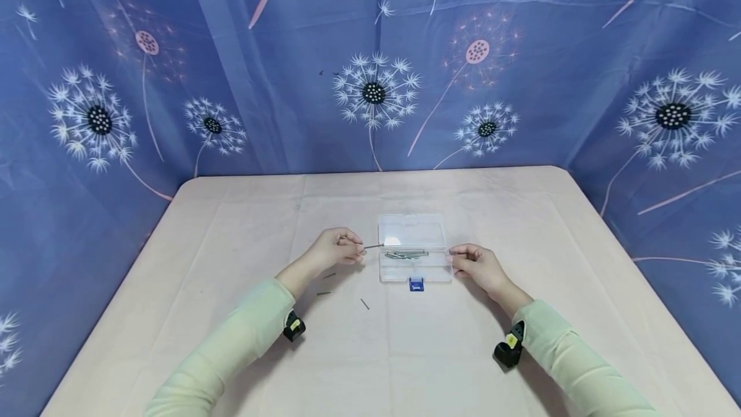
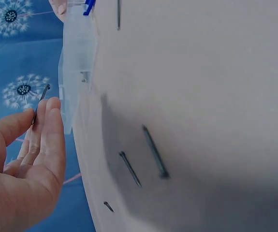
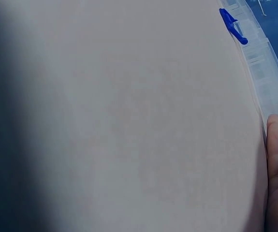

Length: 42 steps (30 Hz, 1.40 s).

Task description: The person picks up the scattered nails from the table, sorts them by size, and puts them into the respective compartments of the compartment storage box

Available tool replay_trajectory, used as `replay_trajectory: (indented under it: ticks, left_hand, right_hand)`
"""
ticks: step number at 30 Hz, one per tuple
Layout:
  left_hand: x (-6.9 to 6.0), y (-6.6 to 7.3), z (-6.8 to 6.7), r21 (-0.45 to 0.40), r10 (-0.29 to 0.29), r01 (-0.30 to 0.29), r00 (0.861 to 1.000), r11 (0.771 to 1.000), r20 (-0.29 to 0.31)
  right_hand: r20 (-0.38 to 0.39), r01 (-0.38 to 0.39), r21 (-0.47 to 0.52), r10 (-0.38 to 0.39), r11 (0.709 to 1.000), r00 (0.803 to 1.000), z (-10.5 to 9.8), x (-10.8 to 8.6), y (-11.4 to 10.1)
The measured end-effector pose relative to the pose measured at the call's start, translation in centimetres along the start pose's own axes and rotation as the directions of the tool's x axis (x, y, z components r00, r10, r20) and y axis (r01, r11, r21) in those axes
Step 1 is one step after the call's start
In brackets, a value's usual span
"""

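The left wrist view shows the head of the dark nail [image 2: 44,95], which points up and away from the left hand [image 1: 334,248]; the head view, where the nail is only a thin line, shows instead that its far end reaches the near-left side of the open plastic box [image 1: 399,275], around the hinge line. That nail is pinched between the left thumb and fingers. The right hand [image 1: 479,268] grips the box's right end with bent fingers; the right wrist view shows 1 finger lying along the clear wall there, a detail too small to read from above. By count: 1 box, with 1 lid [image 1: 412,229] laid back and 1 blue latch [image 1: 416,284] on the front edge; 1 nail in hand; 4 loose nails [image 2: 154,152] in the left wrist view, against 3 in the head view; and a bundle of metal pieces [image 1: 407,254] inside the box's base, overlapping too closely to count. The person wears 2 small black wrist cameras [image 1: 509,347] at the ends of 2 pale green sleeves [image 1: 231,334]. The table [image 1: 457,372] has a pale pinkish covering with fold creases and rounded far corners, and blue curtains [image 1: 289,121] printed with white and pink dandelions stand behind it and along 2 sides.
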<state>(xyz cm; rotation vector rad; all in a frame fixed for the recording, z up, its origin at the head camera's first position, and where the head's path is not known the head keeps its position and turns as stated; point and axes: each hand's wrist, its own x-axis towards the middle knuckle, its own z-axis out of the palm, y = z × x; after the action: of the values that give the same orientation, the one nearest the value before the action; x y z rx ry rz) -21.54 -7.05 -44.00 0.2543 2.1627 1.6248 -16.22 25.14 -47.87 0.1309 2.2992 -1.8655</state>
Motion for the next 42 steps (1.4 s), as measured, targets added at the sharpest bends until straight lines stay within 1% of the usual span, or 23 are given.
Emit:
replay_trajectory:
  ticks: [5, 9, 12, 18, 23, 27, 33, 42]
  left_hand:
    - [0.6, 0.5, 1.0, 0.005, -0.017, 0.017, 1.000, 1.000, 0.005]
    - [1.2, 0.9, 1.8, -0.001, -0.020, 0.020, 1.000, 1.000, 0.018]
    - [1.6, 1.0, 2.1, 0.003, -0.019, 0.018, 0.999, 1.000, 0.033]
    - [2.3, 1.4, 2.7, 0.016, -0.040, 0.039, 0.997, 0.999, 0.058]
    - [2.7, 1.9, 3.5, 0.006, -0.032, 0.031, 0.996, 0.999, 0.087]
    - [3.2, 2.2, 4.3, 0.002, -0.038, 0.038, 0.993, 0.999, 0.111]
    - [3.8, 2.4, 5.3, 0.025, -0.061, 0.058, 0.990, 0.998, 0.127]
    - [4.5, 3.1, 6.2, 0.068, -0.085, 0.076, 0.985, 0.995, 0.152]
  right_hand:
    - [0.002, -0.002, -0.005, 0.002, 1.000, 1.000, 0.0, 0.0, 0.0]
    - [0.004, 0.009, -0.012, -0.009, 1.000, 1.000, -0.1, 0.0, 0.0]
    - [0.003, 0.013, -0.010, -0.013, 1.000, 1.000, 0.0, 0.1, 0.1]
    - [-0.001, 0.012, -0.010, -0.012, 1.000, 1.000, 0.0, 0.0, 0.1]
    - [-0.005, 0.013, -0.010, -0.013, 1.000, 1.000, 0.0, 0.0, 0.0]
    - [-0.004, 0.012, -0.002, -0.012, 1.000, 1.000, 0.0, 0.0, 0.0]
    - [-0.002, 0.017, 0.002, -0.017, 1.000, 1.000, 0.0, 0.1, 0.1]
    - [-0.003, 0.016, 0.009, -0.016, 1.000, 1.000, 0.0, 0.0, 0.2]
